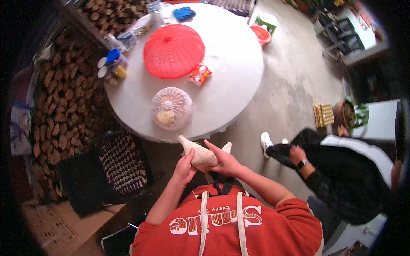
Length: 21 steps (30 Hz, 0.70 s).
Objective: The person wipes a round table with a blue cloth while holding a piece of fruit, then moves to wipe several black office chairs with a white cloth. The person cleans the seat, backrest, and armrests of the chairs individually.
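Note:
A crumpled, cream-coloured cloth (202, 156) is held between both hands in front of my body, just off the near edge of the round table (224, 105). My left hand (186, 166) grips its left side, thumb on top. My right hand (224, 161) has hold of its right side, with the thumb or a finger pointing up. Corners of the cloth stick out at upper left and upper right. Closest on the table is a round pale mesh food cover (172, 108) with food under it. Beyond it lie a red food cover (174, 51) and a red packet (200, 75).
Jars (112, 65) stand by the table's left edge; a blue glove (184, 13) lies at the far side. A chair with a woven cushion (123, 164) is at left, before stacked firewood (67, 105). A person in black (346, 172) is close on the right.

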Each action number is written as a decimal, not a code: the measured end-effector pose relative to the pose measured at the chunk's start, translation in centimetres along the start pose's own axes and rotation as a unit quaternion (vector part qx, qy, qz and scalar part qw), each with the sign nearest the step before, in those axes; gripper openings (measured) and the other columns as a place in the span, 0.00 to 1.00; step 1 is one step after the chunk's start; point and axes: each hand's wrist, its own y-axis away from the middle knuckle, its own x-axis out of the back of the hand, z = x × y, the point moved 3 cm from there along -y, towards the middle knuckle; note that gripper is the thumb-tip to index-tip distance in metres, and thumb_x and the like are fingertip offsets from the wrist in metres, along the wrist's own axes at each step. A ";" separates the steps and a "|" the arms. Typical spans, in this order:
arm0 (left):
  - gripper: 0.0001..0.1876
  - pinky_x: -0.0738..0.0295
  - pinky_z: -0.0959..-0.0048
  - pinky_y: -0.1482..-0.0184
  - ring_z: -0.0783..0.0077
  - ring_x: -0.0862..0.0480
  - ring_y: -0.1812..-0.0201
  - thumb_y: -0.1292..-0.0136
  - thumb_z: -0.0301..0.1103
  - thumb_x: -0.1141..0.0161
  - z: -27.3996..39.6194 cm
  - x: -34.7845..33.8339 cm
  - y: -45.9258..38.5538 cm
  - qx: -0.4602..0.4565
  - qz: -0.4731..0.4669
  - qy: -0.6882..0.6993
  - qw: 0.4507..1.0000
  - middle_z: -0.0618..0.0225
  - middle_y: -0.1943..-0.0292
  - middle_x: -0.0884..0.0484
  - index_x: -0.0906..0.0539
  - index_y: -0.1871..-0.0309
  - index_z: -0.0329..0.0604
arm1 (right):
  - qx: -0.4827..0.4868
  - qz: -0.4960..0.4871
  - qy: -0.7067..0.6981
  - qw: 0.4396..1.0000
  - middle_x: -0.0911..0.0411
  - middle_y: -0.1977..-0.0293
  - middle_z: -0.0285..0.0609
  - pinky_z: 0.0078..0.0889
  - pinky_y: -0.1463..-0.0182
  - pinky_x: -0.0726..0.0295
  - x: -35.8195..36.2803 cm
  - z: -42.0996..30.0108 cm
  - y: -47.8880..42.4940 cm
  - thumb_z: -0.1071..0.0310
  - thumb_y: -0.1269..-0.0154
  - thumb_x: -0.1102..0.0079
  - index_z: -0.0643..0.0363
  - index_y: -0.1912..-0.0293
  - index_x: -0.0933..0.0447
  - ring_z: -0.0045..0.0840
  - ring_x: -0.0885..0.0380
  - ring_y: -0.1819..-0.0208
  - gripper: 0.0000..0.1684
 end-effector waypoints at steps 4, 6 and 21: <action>0.23 0.30 0.55 0.33 0.59 0.21 0.39 0.20 0.47 0.53 -0.9 -1.5 -2.5 0.079 -0.037 -0.036 0.996 0.60 0.39 0.20 0.27 0.35 0.39 | -0.049 0.095 0.033 0.994 0.24 0.40 0.52 0.41 0.35 0.25 1.6 2.8 3.2 0.73 0.50 0.27 0.49 0.24 0.42 0.42 0.24 0.39 0.55; 0.22 0.28 0.57 0.35 0.62 0.19 0.41 0.21 0.48 0.51 -1.9 -0.6 -4.8 0.111 -0.044 -0.090 0.989 0.61 0.41 0.19 0.25 0.36 0.42 | -0.086 0.142 0.073 0.983 0.24 0.41 0.52 0.42 0.36 0.24 1.9 3.9 5.1 0.72 0.50 0.28 0.51 0.28 0.37 0.44 0.23 0.40 0.49; 0.25 0.20 0.65 0.46 0.67 0.15 0.50 0.25 0.47 0.41 -18.8 -17.7 -3.7 0.374 -0.321 -0.474 0.730 0.63 0.49 0.17 0.26 0.35 0.38 | -0.160 0.504 -0.016 0.849 0.29 0.39 0.49 0.43 0.36 0.25 4.9 5.0 27.3 0.63 0.40 0.29 0.59 0.37 0.32 0.43 0.26 0.39 0.34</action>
